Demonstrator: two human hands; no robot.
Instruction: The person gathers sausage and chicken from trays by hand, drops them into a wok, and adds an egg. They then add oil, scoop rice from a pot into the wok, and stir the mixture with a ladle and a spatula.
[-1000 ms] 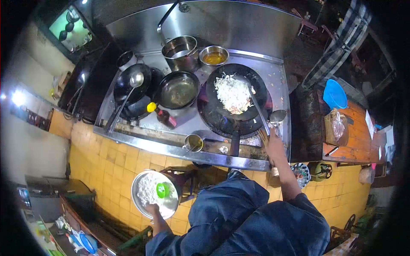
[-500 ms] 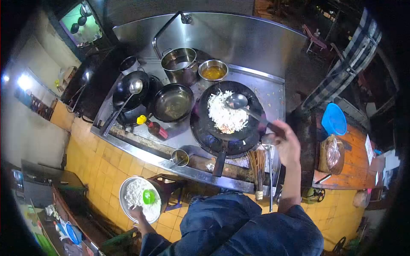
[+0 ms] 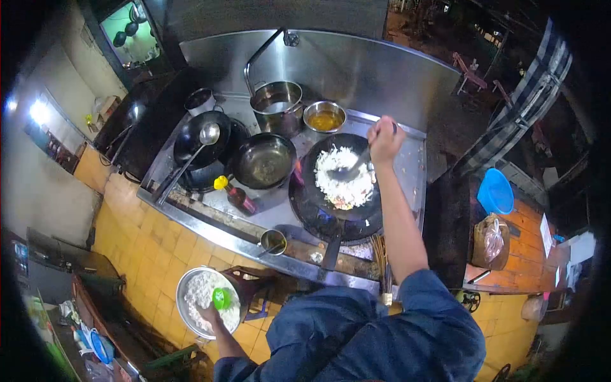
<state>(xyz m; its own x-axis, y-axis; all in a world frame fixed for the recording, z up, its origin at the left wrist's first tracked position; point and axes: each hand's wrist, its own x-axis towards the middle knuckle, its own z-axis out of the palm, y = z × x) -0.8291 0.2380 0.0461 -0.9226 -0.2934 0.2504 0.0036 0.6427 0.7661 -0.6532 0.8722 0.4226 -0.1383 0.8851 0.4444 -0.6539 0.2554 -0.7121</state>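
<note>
High over the right side of the wok (image 3: 310,202), my right hand (image 3: 386,141) is closed around the handle of a ladle (image 3: 344,173). The ladle's bowl presses into a heap of white rice (image 3: 347,191) with reddish bits at its lower edge. My left hand (image 3: 211,313) reaches down into a metal pot (image 3: 180,299) of loose white rice, at the lower left. Its fingers are partly sunk in the rice, close to a green cup (image 3: 221,298), so their grip is hidden.
Left of the wok are an empty pan (image 3: 264,160), a sauce bottle with a yellow cap (image 3: 239,198) and a second wok with a ladle (image 3: 210,134). A tall steel pot (image 3: 276,107) and a bowl of yellow liquid (image 3: 324,117) stand behind. A bamboo brush (image 3: 384,267) lies at the front.
My right hand has swung up and forward from beside the wok, now gripping the ladle more steeply, its bowl lower in the rice. My left hand has shifted slightly closer to the green cup.
</note>
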